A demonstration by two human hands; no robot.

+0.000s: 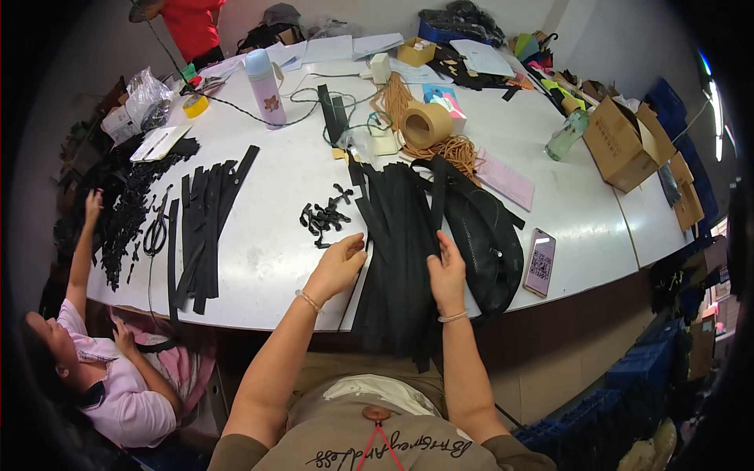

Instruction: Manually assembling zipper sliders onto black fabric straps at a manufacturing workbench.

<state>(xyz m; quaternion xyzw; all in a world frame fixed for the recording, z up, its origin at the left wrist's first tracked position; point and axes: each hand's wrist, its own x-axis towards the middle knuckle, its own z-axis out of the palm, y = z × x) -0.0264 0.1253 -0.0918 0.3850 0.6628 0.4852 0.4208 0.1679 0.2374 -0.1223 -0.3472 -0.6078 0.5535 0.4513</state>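
A thick bundle of long black fabric strips (400, 259) lies in front of me, its lower ends hanging over the table's front edge. My left hand (339, 271) is at the bundle's left side, fingers loosely bent and parted. On the opposite side my right hand (448, 279) rests with fingers stretched upward and thumb apart, touching the outer strips. A black bag (491, 259) with a zipper lies directly right of that hand, partly beneath the strips. Small black plastic pieces (322, 218) are heaped beyond my left hand.
More black strips (206, 228) and scissors (154, 234) lie on the left, near a co-worker's hand (94, 206) at a dark pile. A phone (539, 263) sits near the right edge. Further back stand a bottle (267, 90), tape roll (425, 125), glass bottle (567, 135) and carton (624, 141).
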